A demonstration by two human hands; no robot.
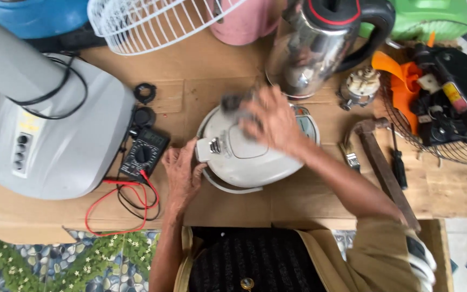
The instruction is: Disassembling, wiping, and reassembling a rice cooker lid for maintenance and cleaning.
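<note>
A grey fan base [55,135] and a black multimeter [144,154] with red leads are seen just left of the left hand [182,173], whose fingers are pressed, spread, against the latch side of a white rice cooker [244,154] on the cardboard-covered counter [309,200]. The cooker's lid is covered by the right hand [271,121], blurred, fingers apart around a dark, unclear object. Beyond the fingers stands a steel kettle [320,43]; a hammer [382,162] lies to their right. The cooker could be nudged into the kettle if pushed hard.
</note>
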